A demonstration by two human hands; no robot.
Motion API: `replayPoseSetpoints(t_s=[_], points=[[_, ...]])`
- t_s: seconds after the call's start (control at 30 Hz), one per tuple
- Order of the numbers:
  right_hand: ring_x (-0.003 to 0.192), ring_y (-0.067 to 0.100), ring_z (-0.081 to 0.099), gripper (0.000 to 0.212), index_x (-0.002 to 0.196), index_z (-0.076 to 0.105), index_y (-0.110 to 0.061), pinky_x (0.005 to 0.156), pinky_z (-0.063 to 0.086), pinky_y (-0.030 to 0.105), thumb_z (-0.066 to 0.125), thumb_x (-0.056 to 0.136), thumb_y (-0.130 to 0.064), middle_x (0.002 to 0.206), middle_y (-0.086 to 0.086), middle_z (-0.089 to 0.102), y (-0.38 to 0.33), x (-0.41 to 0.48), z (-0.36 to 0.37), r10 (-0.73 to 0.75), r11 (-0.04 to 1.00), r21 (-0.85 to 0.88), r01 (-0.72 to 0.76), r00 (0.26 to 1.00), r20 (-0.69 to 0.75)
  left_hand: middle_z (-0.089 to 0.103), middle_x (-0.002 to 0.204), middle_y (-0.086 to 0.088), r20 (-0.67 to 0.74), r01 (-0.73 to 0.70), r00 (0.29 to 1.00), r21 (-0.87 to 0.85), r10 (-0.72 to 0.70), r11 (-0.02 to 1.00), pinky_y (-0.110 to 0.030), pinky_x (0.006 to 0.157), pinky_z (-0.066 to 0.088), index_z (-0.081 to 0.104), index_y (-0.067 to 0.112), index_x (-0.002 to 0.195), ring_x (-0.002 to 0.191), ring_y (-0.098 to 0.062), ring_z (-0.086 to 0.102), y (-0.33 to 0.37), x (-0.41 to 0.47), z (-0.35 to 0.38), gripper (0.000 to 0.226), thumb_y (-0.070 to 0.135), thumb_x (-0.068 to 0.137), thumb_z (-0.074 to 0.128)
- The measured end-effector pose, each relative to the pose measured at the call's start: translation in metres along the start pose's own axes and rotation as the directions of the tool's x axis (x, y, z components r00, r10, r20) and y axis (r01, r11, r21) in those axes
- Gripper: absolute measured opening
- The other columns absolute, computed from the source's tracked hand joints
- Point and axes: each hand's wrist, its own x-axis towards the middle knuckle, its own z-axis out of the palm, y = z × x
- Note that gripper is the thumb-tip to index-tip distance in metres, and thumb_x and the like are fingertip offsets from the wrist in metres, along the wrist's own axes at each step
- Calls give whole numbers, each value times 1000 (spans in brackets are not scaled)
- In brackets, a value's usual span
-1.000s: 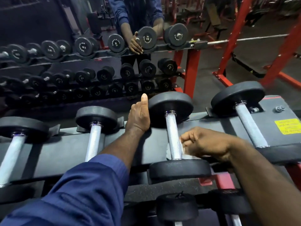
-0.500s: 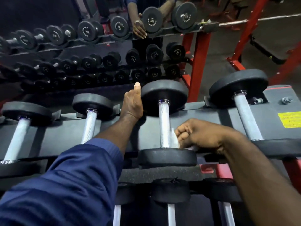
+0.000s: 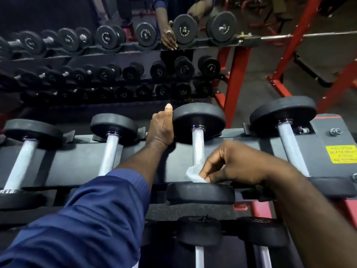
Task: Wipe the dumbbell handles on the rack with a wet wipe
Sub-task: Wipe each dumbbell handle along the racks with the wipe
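Through the head camera I count four dumbbells lying across the top tier of the rack (image 3: 77, 161), each with a silver knurled handle between black round heads. On the tier below I can make out two more silver handles under black heads. There are two hands, one wet wipe (image 3: 194, 173) and one yellow label (image 3: 341, 153) at the rack's right end.

The third dumbbell (image 3: 199, 117) from the left lies between my hands. My left hand (image 3: 161, 130), coming out of a blue sleeve (image 3: 87, 219), is braced against the left side of its far head, thumb straight up along the rim. Its fingers go over the far edge, and the mirror (image 3: 96, 55) behind shows them hanging fairly straight, not wrapped round anything. My right hand (image 3: 231, 165) pinches the wipe in its fingertips at the near end of that dumbbell's handle (image 3: 197, 146), just above the near head.

The wipe is white, crumpled and bunched, touching the handle's lower end. The handle above it is bare and pale.
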Motion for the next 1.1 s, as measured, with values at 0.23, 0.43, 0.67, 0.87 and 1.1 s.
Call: replayPoseSetpoints(t_s=[0.23,0.43,0.67,0.87,1.1], points=[[92,0,65,19,108,77,-34,85,50,22,67,95,-24,97,-19,74,-37,17,14,44,935,-355,9,989,141,41,48,-1,22,20,1000,-24,-20,1000,-35,60,28,33,14,53,53,-28,46,-2,0,1,65,53,101,10],[109,26,62,29,121,70,-27,95,53,37,59,94,-23,124,0,67,-78,39,20,216,674,-739,1,956,198,39,48,-3,29,11,1000,-15,-11,1000,-35,60,25,31,13,53,52,-27,45,-2,-1,0,68,59,97,8],[86,28,53,11,86,56,-15,87,53,40,60,94,-21,81,0,53,-97,69,35,348,542,-839,39,899,267,37,48,-3,39,34,999,-27,-33,999,-36,59,25,27,14,52,52,-27,43,-1,0,-2,66,60,97,10],[78,24,54,4,93,59,-14,73,41,33,61,95,-17,93,4,58,-95,53,29,261,576,-815,66,930,259,37,50,-5,55,31,998,-2,-31,1000,-45,61,32,28,18,53,57,-35,46,-2,3,-1,64,62,93,5],[104,25,67,36,120,60,-45,67,43,33,50,94,-22,116,-10,66,-52,37,6,-74,558,-828,-52,991,-112,41,51,-4,64,32,997,-3,-31,999,-41,64,30,32,19,53,61,-40,51,-6,5,0,67,63,95,5]])
